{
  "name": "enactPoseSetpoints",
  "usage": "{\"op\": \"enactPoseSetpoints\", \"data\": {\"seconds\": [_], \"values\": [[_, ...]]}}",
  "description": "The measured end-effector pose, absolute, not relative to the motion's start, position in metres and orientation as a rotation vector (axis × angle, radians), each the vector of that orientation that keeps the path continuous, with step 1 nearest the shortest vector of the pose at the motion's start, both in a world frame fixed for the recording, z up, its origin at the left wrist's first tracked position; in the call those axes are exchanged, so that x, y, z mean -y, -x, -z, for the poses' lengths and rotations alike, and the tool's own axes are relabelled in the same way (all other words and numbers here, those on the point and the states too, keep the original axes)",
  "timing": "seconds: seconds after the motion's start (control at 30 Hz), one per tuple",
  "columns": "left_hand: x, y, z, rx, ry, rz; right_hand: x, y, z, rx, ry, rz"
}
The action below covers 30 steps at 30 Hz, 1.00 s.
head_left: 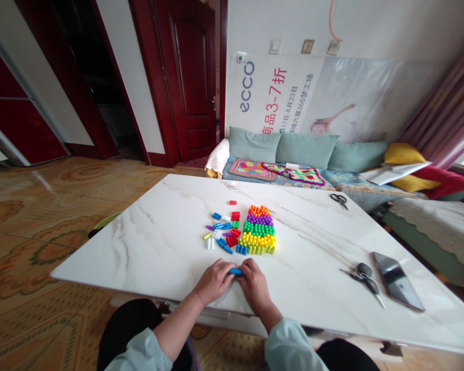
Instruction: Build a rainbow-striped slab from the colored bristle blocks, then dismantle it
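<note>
Hands gripping small blue smooth cylindrical piece (236,271) above near edge of white grey-veined marble-look table (139,221).

Left hand (254,282) and right hand (215,282) both closing fingertips on it, one at each end. Piece is lying roughly crosswise, just nearer the person than the loose mixed-colour cylinders (223,232) and the packed round-topped block in orange, purple, green and yellow rows (258,229). Black-handled scissors (339,200), dark pointed tools (364,281) and flat glossy grey slab (397,281) are resting toward the right.
</note>
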<state>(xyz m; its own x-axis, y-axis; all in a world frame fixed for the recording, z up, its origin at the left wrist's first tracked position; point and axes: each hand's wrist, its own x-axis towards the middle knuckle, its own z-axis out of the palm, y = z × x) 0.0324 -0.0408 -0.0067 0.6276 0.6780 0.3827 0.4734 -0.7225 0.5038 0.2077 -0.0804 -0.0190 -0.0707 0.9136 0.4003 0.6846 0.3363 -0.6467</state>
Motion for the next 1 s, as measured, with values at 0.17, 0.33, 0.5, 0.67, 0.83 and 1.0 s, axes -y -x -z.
{"op": "enactPoseSetpoints", "data": {"seconds": [0.17, 0.33, 0.5, 0.67, 0.83, 1.0], "values": [[0.037, -0.033, 0.015, -0.953, -2.459, -0.858, 0.085, -0.216, 0.021, 1.534, 1.354, -0.521], [0.034, -0.034, 0.018, -0.965, -2.464, -0.871, 0.079, -0.244, 0.011, 1.429, 1.490, -0.316], [0.032, -0.035, 0.016, -0.979, -2.449, -0.867, 0.064, -0.264, -0.001, 1.722, 1.712, -0.077], [0.033, -0.035, 0.016, -0.986, -2.446, -0.865, 0.061, -0.262, 0.007, 1.678, 1.716, 0.043], [0.034, -0.035, 0.016, -0.982, -2.438, -0.863, 0.081, -0.253, 0.015, 1.616, 1.680, 0.017], [0.034, -0.035, 0.015, -0.991, -2.421, -0.856, 0.087, -0.249, 0.017, 1.784, 1.597, -0.008]]}}
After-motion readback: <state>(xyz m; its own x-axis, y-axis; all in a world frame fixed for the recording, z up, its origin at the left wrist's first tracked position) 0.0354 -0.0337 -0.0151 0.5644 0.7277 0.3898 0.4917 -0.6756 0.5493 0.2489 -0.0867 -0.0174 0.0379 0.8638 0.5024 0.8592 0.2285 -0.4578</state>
